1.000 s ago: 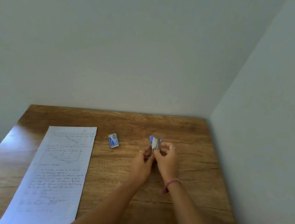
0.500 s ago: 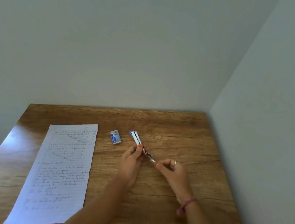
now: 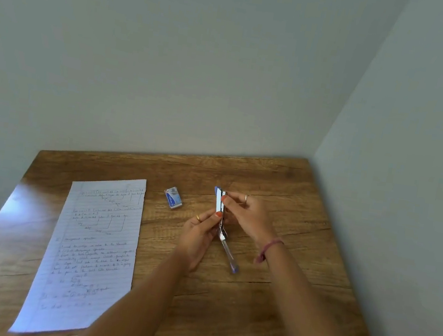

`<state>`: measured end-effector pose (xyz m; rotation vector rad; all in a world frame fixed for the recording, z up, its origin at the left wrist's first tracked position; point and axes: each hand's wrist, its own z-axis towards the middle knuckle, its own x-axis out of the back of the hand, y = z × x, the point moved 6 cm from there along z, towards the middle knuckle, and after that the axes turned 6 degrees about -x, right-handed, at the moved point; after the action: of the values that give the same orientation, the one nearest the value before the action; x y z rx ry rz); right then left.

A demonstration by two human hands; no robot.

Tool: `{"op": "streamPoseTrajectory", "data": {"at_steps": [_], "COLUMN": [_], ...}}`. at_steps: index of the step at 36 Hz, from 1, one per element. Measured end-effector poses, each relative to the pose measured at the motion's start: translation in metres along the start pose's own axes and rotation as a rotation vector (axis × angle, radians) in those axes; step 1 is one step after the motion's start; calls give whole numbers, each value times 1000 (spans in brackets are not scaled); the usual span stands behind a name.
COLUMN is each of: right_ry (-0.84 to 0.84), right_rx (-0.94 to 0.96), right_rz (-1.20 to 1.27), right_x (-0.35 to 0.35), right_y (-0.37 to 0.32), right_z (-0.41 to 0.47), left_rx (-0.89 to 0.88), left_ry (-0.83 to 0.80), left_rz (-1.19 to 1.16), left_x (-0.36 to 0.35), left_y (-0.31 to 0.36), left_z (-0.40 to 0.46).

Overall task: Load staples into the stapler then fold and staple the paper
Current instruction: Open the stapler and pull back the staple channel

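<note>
Above wooden bench [image 3: 267, 302], we hold small blue-and-silver metal stapler [image 3: 220, 202] swung open: left hand [image 3: 199, 236] pinches hinge end, right hand [image 3: 248, 214] pinches tip. We judge it light, rigid, sprung; grip sides.

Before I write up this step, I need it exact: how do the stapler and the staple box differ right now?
The stapler is held up off the table by both hands; the staple box lies on the table, untouched. The stapler is long, thin and swung open, one arm hanging down; the staple box is short, blocky and seemingly closed. Both are blue and white.
</note>
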<state>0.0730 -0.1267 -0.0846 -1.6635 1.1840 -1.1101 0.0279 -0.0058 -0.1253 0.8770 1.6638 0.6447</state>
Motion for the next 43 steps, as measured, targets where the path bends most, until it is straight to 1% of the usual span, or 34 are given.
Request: {"op": "streamPoseTrajectory", "data": {"at_steps": [4,8,11,13,18,23,29,31,34,36,39,43], "right_ry": [24,-14,-35,-40,49,158,195,218,238,218,259,306], "right_rx": [16,76,119,121,126,167,219,218,195,167,85,-76], "right_rz": [-97,-283,-421,-500,-609,-684,-654,-609,-403,-309,-128,333], "right_x": [0,-5,-10,-12,-17,-23,-25,-22,-13,-6,8,19], "right_y": [-6,-16,-25,-28,-27,-29,-26,-25,-20,-15,-1,27], "right_z": [7,2,-3,-5,-7,-12,-19,-22,-22,-23,-26,-34], "left_rx": [-9,-47,-52,-42,-12,-41,-62,-78,-101,-112,-123,-85], "left_ry": [2,-14,63,73,56,57,66,101,205,260,244,156], "left_rz": [-46,-78,-160,-179,-183,-207,-169,-165,-169,-228,-344,-379], "left_x": [1,1,5,6,6,5,6,7,14,18,18,14], "left_y": [1,3,2,3,1,-2,-4,-3,1,6,15,18], "left_z": [0,-1,-2,-3,-4,-5,-8,-10,-11,-12,-14,-23]}}
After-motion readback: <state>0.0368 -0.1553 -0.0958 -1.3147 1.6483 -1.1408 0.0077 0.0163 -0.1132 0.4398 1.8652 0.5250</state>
